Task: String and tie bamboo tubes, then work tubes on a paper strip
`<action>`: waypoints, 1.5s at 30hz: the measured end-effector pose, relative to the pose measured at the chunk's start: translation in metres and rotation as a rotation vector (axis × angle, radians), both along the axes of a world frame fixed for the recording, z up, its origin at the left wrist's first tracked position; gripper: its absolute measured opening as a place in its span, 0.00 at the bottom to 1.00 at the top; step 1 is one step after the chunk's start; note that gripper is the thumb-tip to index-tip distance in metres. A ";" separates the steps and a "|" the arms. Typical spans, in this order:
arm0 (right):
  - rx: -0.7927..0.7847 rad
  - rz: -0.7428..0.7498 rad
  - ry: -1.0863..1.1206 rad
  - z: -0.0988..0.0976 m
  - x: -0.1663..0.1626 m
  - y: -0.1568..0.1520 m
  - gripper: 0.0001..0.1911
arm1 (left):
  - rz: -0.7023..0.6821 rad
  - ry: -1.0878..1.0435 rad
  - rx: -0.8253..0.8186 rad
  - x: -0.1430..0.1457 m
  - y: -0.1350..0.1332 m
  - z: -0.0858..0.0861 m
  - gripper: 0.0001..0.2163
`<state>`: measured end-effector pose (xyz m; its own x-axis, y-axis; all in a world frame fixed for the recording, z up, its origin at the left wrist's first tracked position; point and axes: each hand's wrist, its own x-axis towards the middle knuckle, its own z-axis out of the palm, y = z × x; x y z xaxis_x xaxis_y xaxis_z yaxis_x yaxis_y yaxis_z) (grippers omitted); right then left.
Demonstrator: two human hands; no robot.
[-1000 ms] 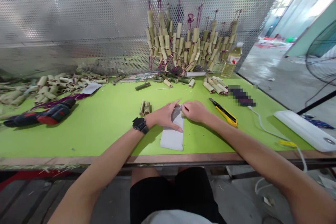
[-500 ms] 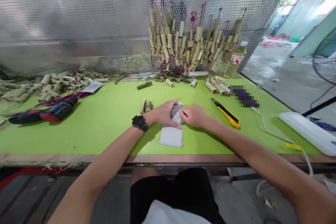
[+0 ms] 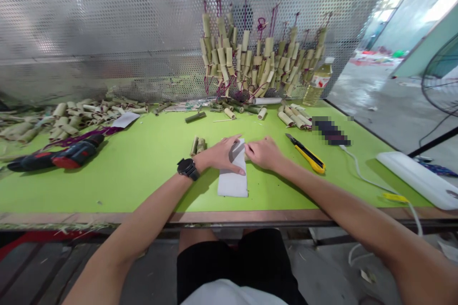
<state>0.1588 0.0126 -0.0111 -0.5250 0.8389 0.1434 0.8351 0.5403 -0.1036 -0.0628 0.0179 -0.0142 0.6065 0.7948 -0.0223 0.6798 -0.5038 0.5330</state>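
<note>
A folded white sheet [image 3: 232,185], paper-like with a grey part near its far end, lies on the green tabletop in front of me. Across its upper half rests my left hand [image 3: 225,155], fingers spread and thumb apart, pressing the sheet down. My right hand [image 3: 264,152] is closed at the sheet's right edge. A small pale piece, apparently bamboo, barely shows under its fingers; most of it is hidden. Short bamboo tubes [image 3: 201,145] lie left of my left hand. Right of my right hand lies a yellow utility knife [image 3: 309,156].
A cordless drill [image 3: 77,152] and a bamboo heap [image 3: 67,121] are at left. Bamboo strings [image 3: 265,59] hang on the perforated metal panel [image 3: 107,33]. An oil bottle [image 3: 318,83], a pixelated dark object [image 3: 329,131] with a cable and a white box [image 3: 415,178] stand at right.
My right hand has shifted slightly away from me along the sheet's edge, and less of the pale piece shows. My left hand stays on the sheet. The whole view has shifted slightly.
</note>
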 end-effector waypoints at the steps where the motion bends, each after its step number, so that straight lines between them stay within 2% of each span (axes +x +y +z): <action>1: 0.002 -0.026 0.004 0.000 0.001 0.004 0.27 | -0.003 0.004 -0.002 0.001 -0.001 0.000 0.66; 9: 0.023 -0.194 -0.045 0.003 0.018 0.027 0.29 | -0.095 0.017 0.008 0.018 -0.015 0.001 0.68; 19: 0.122 -0.301 -0.002 -0.002 0.022 0.033 0.29 | -0.136 -0.008 0.019 0.023 -0.019 0.000 0.67; 29: 0.040 -0.132 -0.063 0.003 0.012 0.017 0.27 | -0.132 -0.041 0.023 0.017 -0.008 0.001 0.70; 45: 0.002 0.063 0.016 -0.003 -0.004 -0.005 0.25 | -0.004 0.011 0.032 0.004 0.002 -0.002 0.68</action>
<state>0.1548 0.0072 -0.0139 -0.5746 0.8038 0.1540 0.7974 0.5922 -0.1159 -0.0591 0.0202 -0.0160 0.6094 0.7929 -0.0038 0.6836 -0.5230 0.5091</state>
